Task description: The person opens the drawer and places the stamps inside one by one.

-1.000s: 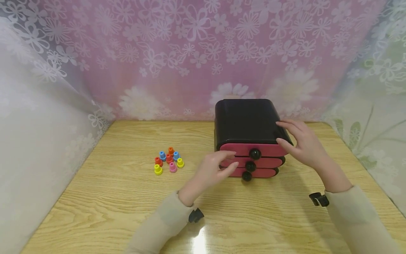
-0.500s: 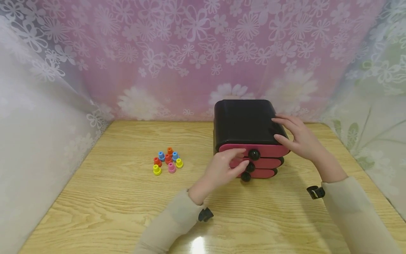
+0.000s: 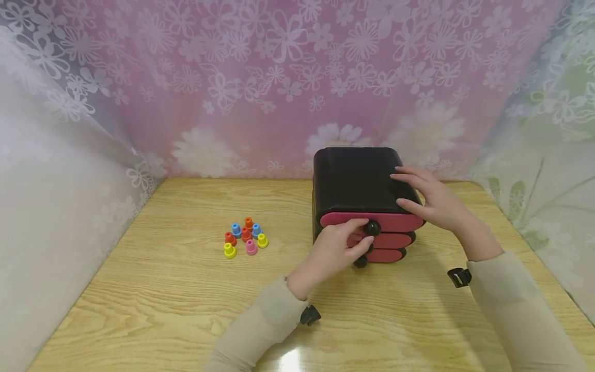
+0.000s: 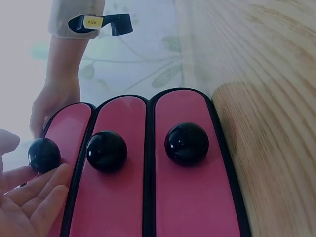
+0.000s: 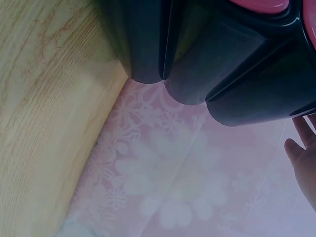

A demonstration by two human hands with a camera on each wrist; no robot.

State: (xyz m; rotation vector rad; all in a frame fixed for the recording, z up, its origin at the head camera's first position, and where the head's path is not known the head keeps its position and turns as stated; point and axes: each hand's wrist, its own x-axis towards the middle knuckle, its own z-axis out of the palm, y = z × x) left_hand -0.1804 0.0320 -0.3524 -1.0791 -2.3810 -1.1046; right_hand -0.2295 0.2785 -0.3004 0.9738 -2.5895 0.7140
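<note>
A small black cabinet [image 3: 358, 178] with three pink-fronted drawers stands on the table, each drawer bearing a round black knob. My left hand [image 3: 331, 253] is at the top drawer's knob [image 3: 372, 228], its fingertips spread beside it. In the left wrist view a gap shows between one fingertip and that knob [image 4: 44, 155], while other fingers [image 4: 42, 190] lie close against its lower side. My right hand [image 3: 432, 199] rests on the cabinet's right upper edge with its fingers extended. All three drawers look closed.
Left of the cabinet sits a cluster of small cone-shaped pegs, among them a pink peg [image 3: 251, 247], a yellow peg [image 3: 230, 251] and a blue peg [image 3: 236, 230]. A flowered curtain [image 3: 260, 93] hangs behind the wooden table [image 3: 176, 299].
My left hand has moved right, from the drawers' left end to the top knob. The right hand has slid slightly further onto the cabinet's top edge.
</note>
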